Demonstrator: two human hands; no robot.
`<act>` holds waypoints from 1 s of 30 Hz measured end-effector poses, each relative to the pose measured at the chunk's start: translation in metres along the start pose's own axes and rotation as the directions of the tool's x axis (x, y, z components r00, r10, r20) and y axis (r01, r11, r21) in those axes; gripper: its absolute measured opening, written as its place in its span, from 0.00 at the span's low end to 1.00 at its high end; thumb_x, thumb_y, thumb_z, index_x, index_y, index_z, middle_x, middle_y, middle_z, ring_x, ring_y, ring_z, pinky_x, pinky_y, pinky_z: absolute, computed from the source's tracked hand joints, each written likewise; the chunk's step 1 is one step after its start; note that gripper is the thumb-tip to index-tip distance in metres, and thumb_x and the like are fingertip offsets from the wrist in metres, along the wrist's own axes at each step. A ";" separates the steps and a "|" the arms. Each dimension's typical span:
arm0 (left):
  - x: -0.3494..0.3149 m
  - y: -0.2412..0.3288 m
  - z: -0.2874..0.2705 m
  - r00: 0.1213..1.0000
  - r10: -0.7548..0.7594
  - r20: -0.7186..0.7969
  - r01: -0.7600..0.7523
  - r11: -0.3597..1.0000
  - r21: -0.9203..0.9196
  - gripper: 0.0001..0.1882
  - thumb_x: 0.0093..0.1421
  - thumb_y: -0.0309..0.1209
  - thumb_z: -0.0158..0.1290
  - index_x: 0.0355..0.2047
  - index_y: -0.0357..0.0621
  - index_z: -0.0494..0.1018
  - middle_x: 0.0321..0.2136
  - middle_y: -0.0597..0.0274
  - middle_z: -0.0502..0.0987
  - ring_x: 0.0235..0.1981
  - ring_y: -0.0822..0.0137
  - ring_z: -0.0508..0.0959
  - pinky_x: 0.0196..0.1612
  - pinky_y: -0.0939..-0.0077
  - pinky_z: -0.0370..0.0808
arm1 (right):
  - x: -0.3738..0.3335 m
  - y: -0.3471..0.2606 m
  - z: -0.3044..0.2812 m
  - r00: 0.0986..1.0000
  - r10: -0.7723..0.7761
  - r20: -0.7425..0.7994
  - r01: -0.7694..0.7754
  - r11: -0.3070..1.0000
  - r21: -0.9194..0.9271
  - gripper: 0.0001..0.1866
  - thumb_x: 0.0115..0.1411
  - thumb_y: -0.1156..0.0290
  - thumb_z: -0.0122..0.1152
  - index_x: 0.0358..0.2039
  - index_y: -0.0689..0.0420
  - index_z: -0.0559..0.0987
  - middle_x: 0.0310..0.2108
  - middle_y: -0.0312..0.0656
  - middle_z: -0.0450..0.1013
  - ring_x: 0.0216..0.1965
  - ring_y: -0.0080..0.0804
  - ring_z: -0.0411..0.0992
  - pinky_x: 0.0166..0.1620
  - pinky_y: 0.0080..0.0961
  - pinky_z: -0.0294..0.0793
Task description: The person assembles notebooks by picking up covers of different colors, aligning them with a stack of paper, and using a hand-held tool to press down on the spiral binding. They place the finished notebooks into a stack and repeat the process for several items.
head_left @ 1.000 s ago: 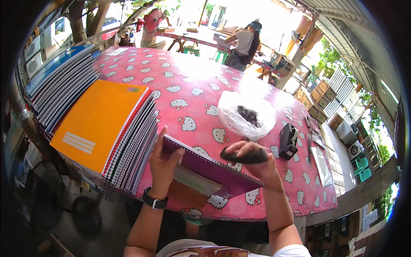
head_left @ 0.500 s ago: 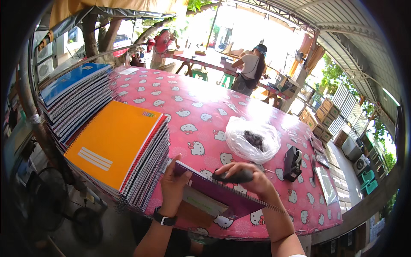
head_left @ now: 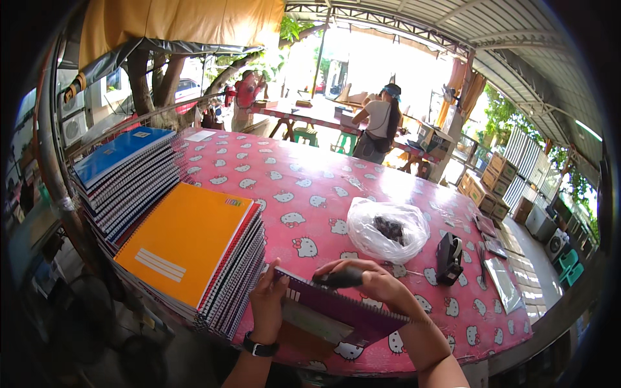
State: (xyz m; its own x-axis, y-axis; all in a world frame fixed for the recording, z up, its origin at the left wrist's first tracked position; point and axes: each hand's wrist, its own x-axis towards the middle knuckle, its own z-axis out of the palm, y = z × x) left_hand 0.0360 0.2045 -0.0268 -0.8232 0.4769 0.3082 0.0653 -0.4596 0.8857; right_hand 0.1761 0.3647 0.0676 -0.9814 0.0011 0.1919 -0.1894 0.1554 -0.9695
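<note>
A purple spiral-bound notebook is held tilted above the near table edge, its wire binding along the upper edge. My left hand, with a dark-strapped watch at the wrist, grips its left end, thumb on the cover. My right hand is closed around a black rounded handheld object at the wire binding; its exact kind is hard to make out. Left of my hands stands a tall stack of spiral notebooks topped by an orange notebook. Behind it is another stack with a blue notebook on top.
The table has a pink patterned cover. A clear plastic bag with dark contents lies beyond my right hand, beside a black tape dispenser. Flat clear packets lie near the right edge. Two people work around a farther table.
My right hand has shifted the black object leftward along the notebook's binding, nearer my left hand. The whole view has shifted slightly, so the table sits lower in the picture.
</note>
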 end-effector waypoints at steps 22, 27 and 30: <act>0.003 0.010 -0.002 0.995 -0.072 0.063 0.067 0.995 0.070 0.20 0.59 0.24 0.47 0.53 0.37 0.68 0.41 0.64 0.73 0.41 0.79 0.69 0.45 0.82 0.66 | 0.041 -0.002 0.003 0.984 0.169 0.055 -0.153 0.963 -0.222 0.31 0.61 0.50 0.50 0.49 0.69 0.69 0.51 0.51 0.67 0.53 0.34 0.66 0.56 0.32 0.64; 0.000 0.016 0.001 0.989 -0.120 0.081 0.105 0.980 0.171 0.20 0.60 0.23 0.47 0.53 0.38 0.68 0.41 0.65 0.72 0.42 0.78 0.69 0.48 0.81 0.66 | 0.039 0.002 0.010 1.000 0.013 0.029 -0.025 0.881 0.472 0.27 0.60 0.51 0.54 0.49 0.62 0.71 0.42 0.38 0.70 0.46 0.23 0.65 0.50 0.24 0.64; 0.001 0.013 -0.001 0.996 -0.044 0.076 0.035 0.994 0.106 0.19 0.60 0.23 0.46 0.53 0.38 0.68 0.40 0.65 0.72 0.42 0.77 0.70 0.48 0.81 0.66 | 0.044 0.006 0.006 0.989 0.145 -0.023 -0.147 0.976 -0.163 0.28 0.60 0.51 0.53 0.49 0.62 0.71 0.42 0.38 0.70 0.46 0.24 0.66 0.51 0.23 0.63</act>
State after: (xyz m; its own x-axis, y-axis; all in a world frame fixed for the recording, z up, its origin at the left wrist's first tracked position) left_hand 0.0350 0.1981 -0.0153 -0.7800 0.5521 0.2948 0.0958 -0.3601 0.9280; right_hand 0.1320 0.3600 0.0690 -0.9975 0.0463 0.0526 -0.0355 0.3127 -0.9492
